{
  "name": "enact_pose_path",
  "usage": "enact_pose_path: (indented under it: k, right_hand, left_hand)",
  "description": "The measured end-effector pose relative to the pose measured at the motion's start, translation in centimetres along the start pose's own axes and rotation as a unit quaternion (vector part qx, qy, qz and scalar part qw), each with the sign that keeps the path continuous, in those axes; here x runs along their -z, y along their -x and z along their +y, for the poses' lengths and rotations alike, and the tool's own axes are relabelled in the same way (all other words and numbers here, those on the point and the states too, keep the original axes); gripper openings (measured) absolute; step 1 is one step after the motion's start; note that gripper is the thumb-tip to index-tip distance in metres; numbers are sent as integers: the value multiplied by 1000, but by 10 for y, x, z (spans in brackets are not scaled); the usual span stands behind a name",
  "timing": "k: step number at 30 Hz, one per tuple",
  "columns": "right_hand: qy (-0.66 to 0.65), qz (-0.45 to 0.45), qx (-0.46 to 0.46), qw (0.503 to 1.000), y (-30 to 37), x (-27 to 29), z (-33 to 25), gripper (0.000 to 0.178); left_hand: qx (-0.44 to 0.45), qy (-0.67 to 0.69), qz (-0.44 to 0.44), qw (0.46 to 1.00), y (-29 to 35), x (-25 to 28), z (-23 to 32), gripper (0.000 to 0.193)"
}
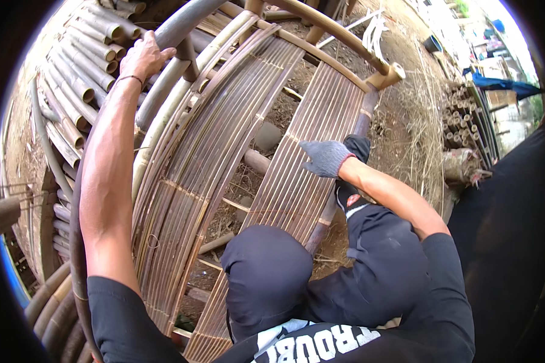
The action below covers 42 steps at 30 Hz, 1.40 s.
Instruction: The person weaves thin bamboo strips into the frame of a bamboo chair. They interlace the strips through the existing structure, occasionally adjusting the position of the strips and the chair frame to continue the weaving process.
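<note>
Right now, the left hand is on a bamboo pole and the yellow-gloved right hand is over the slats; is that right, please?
Only the colour is wrong: the head view shows the right hand over the slats in a grey glove; the left hand is on a bamboo pole.

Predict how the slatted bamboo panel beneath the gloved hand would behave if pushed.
The slatted panel would probably flex, since its strips look long and thin. It seems unlikely to roll, being flat and bordered by a thick rail. Its ridged surface may give the gloved right hand some grip.
</note>
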State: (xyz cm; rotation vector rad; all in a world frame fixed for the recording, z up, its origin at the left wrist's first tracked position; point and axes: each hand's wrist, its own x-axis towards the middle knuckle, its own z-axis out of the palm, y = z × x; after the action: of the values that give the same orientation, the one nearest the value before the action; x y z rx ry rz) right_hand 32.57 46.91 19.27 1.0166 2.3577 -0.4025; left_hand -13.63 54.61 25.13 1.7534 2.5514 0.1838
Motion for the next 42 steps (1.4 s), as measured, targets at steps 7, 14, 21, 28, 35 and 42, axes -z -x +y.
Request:
enact_pose_path:
  k: [7,14,21,28,35,42]
  right_hand:
    - [63,-152,78,983,-96,-10,-30,31]
    - [-491,-239,124,829,-75,25,-66,21]
    - [-39,284,-145,947,-83,-3,185,43]
    - [-180,91,-121,972,-31,-42,267,26]
    - [-608,143,-9,781,19,145,229,18]
    - [1,342,32,939,-193,92,238,14]
  left_hand:
    - [-4,3,28,1000,-3,-5,-6,74]
    - [-32,-14,79,996,10,-8,-23,79]
    - [-42,-17,152,987,18,-22,-14,71]
    - [-262,213,30,941,65,-89,199,83]
    - [-113,513,-70,848,102,-181,362,44]
    - [241,455,-181,838,101,-251,318,38]
